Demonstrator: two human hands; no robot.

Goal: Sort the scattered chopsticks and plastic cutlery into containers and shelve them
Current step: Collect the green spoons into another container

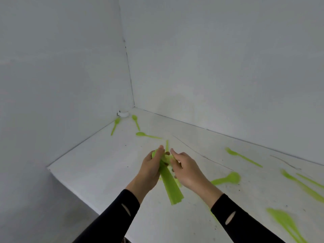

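Over table (105, 169), 2 hands (168, 165) around cutlery bundle (172, 188)

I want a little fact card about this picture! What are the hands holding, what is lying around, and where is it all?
place: white tabletop in a wall corner
left hand: gripping a bundle of green plastic cutlery, handles toward the camera
right hand: fingers on the same bundle
far corner: three green spoons, loose
right side: more green cutlery, scattered, partly blurred
corner object: small white thing, unclear
containers: none in view
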